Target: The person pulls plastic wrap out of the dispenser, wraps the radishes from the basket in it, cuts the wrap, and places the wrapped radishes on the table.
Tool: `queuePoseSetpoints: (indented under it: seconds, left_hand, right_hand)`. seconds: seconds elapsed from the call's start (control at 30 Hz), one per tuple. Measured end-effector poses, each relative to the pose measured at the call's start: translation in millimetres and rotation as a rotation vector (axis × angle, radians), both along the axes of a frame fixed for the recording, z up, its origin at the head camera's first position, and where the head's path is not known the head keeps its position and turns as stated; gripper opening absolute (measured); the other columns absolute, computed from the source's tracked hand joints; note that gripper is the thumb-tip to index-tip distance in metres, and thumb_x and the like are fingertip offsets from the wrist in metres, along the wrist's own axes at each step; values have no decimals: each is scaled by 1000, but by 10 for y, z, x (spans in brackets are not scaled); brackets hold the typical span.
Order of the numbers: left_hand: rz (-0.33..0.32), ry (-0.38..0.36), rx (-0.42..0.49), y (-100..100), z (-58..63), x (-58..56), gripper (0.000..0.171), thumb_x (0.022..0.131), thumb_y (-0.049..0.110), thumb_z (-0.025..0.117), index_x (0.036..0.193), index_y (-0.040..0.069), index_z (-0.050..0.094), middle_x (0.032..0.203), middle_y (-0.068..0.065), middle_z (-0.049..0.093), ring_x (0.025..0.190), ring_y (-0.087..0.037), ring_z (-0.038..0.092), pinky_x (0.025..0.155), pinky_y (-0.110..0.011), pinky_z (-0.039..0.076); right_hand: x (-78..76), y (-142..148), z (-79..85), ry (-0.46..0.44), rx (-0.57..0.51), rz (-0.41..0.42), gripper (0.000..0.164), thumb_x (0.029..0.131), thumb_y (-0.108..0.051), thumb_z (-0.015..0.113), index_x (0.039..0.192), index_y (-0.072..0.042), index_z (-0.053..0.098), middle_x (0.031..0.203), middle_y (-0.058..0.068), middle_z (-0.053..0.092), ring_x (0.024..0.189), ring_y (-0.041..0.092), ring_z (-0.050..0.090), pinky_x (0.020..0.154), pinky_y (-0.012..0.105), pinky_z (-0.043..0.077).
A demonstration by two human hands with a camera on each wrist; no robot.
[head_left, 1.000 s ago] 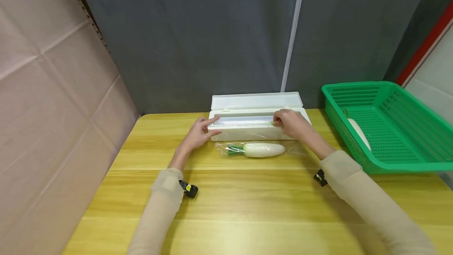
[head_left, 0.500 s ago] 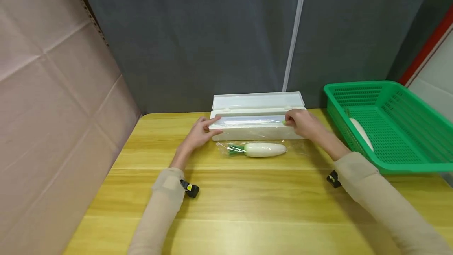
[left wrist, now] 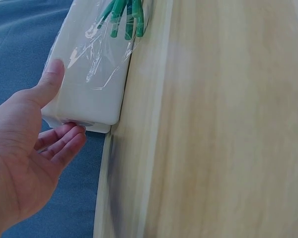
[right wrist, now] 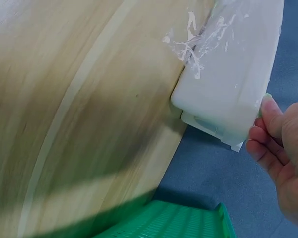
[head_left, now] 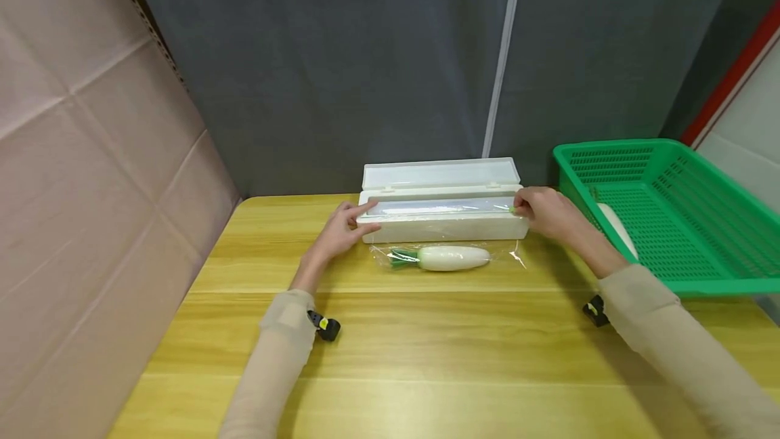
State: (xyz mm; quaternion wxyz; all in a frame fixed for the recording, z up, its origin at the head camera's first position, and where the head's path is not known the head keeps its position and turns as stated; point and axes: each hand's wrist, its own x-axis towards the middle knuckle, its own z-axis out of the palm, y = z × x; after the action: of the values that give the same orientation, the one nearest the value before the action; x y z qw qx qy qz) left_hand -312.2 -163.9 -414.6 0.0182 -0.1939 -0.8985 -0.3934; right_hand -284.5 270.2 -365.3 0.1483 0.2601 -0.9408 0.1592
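Observation:
A white cling film dispenser (head_left: 447,230) stands at the table's far edge, lid (head_left: 441,173) raised, a film roll (head_left: 441,206) inside. My left hand (head_left: 337,230) grips its left end; in the left wrist view the thumb (left wrist: 52,82) lies on its front and fingers curl at the end. My right hand (head_left: 551,214) pinches a small green slider cutter (head_left: 512,209) at the right end of the dispenser's front rim. Clear film (head_left: 516,255) hangs over the front and spreads around a white radish (head_left: 453,258) with green stalks, lying on the table before the dispenser.
To the right stands a green plastic basket (head_left: 670,286) with another white radish (head_left: 617,229) inside. Behind the table hangs a dark grey curtain (head_left: 317,87). A pale, creased sheet (head_left: 91,222) covers the left side. The wooden table (head_left: 426,358) extends toward me.
My right hand has slid the green cutter rightward along the dispenser's rim, from past its middle to its right end. My left hand, the dispenser and the radish have stayed in place.

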Motion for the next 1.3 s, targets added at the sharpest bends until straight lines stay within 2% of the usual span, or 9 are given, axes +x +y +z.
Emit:
queuePoseSetpoints:
  seconds: [0.6, 0.73, 0.97, 1.17, 1.3]
  left_hand:
    - [-15, 26, -10, 45, -7, -4, 61, 92, 36, 75, 147, 25, 53, 106, -8, 51, 90, -23, 42, 78, -36, 39]
    - [-19, 30, -6, 68, -13, -2, 60, 92, 36, 75, 147, 25, 54, 104, -8, 50, 89, -23, 42, 77, -36, 39]
    - [-15, 25, -8, 46, -6, -6, 61, 92, 38, 75, 148, 25, 53, 104, -8, 50, 88, -23, 42, 76, -36, 39]
    - [-8, 27, -17, 1, 22, 14, 61, 92, 38, 74, 148, 25, 52, 106, -8, 50, 89, -23, 42, 76, -37, 39]
    - [0, 39, -33, -3, -3, 44, 62, 93, 39, 73, 149, 24, 51, 108, -10, 49, 89, -23, 42, 76, -36, 39]
  right_hand:
    - [43, 116, 18, -23, -9, -54, 9, 89, -4, 77, 87, -5, 68, 81, 6, 66, 69, 25, 57, 68, 45, 50]
    - [48, 157, 7, -17, -7, -46, 8, 89, -3, 76, 87, -6, 68, 81, 6, 66, 69, 24, 57, 68, 46, 50]
    - [60, 220, -20, 43, -20, -60, 9, 88, 2, 73, 85, -4, 69, 79, 7, 68, 68, 25, 59, 66, 47, 51]
    - [59, 171, -17, 36, -63, -59, 5, 90, 0, 73, 87, -3, 70, 82, 8, 70, 72, 26, 62, 68, 49, 52]
    - [74, 152, -38, 42, -83, -53, 5, 89, 0, 75, 88, -2, 71, 83, 9, 71, 74, 27, 65, 70, 50, 53]
